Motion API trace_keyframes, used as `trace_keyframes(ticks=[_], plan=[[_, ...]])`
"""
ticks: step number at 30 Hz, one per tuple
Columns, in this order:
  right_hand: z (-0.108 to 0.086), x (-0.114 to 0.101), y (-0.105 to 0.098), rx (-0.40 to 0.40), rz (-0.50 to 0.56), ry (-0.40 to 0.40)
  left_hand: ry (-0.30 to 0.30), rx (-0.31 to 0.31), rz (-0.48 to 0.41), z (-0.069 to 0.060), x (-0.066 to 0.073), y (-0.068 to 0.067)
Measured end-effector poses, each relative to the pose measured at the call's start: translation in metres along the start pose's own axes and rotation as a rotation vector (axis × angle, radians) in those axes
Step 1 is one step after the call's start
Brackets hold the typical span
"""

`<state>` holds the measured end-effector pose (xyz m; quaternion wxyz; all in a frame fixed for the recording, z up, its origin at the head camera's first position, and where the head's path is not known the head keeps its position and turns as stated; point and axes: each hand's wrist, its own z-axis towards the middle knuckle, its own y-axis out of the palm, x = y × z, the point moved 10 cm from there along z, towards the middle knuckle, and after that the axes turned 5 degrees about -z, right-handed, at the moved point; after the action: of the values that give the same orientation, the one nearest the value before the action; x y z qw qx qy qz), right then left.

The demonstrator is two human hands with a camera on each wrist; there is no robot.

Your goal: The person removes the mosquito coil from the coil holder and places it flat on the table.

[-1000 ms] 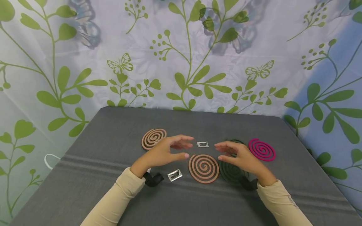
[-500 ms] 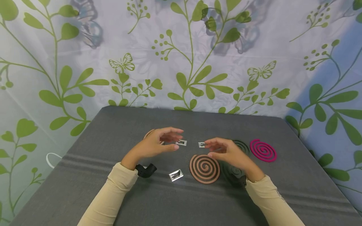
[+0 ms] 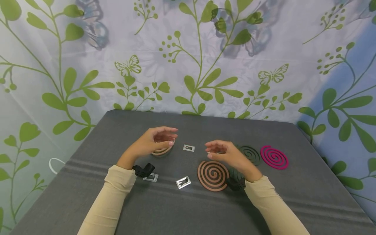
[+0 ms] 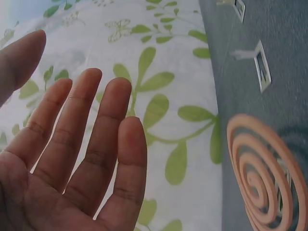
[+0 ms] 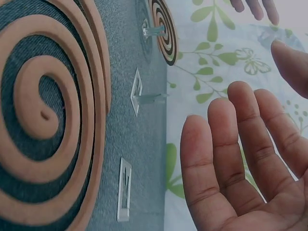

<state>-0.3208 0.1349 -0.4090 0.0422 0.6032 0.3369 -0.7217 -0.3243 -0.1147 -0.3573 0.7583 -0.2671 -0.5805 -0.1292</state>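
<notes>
My left hand (image 3: 152,142) hovers above a tan mosquito coil (image 3: 162,152), hiding much of it. Its fingers are relaxed and hold nothing, as the left wrist view confirms. My right hand (image 3: 229,156) hangs in the air behind a brown mosquito coil (image 3: 214,174), its loosely bent fingers without any object. Dark green coils (image 3: 249,155) lie partly under the right hand and wrist. Between the hands lies a small metal coil stand (image 3: 189,148); another stand (image 3: 183,182) sits nearer, left of the brown coil. One more is mostly hidden behind the right fingers.
A pink coil (image 3: 274,157) lies at the right of the grey-covered table (image 3: 188,212). Beside the left wrist's black strap (image 3: 144,170) is another metal stand (image 3: 151,177). A leaf-patterned curtain (image 3: 164,65) hangs behind the table.
Both hands have moved left and slightly away from the body. The left hand has uncovered the middle stand and now covers part of the tan coil. The coils and stands stay in place.
</notes>
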Motion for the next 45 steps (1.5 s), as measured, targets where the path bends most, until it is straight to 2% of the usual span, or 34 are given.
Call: trace_keyframes(ticks=[7, 12, 19, 23, 27, 36, 45], plan=[[0.015, -0.006, 0.01, -0.013, -0.024, -0.028, -0.008, 0.087, -0.02, -0.004, -0.017, -0.026], [0.025, -0.008, 0.018, -0.027, -0.031, -0.038, -0.042, 0.163, -0.033, -0.008, -0.034, -0.044], [0.039, -0.008, 0.027, -0.024, -0.021, -0.04, -0.095, 0.195, -0.022, -0.014, -0.058, -0.059], [0.048, -0.006, 0.033, -0.021, 0.017, -0.028, -0.132, 0.208, -0.03, -0.019, -0.072, -0.064], [0.057, -0.005, 0.039, -0.029, 0.049, -0.025, -0.144, 0.214, -0.044, -0.021, -0.083, -0.068], [0.073, -0.01, 0.047, -0.032, 0.011, 0.008, -0.169, 0.225, -0.062, -0.025, -0.099, -0.073], [0.09, -0.012, 0.054, -0.038, 0.017, 0.045, -0.188, 0.245, -0.065, -0.031, -0.111, -0.078]])
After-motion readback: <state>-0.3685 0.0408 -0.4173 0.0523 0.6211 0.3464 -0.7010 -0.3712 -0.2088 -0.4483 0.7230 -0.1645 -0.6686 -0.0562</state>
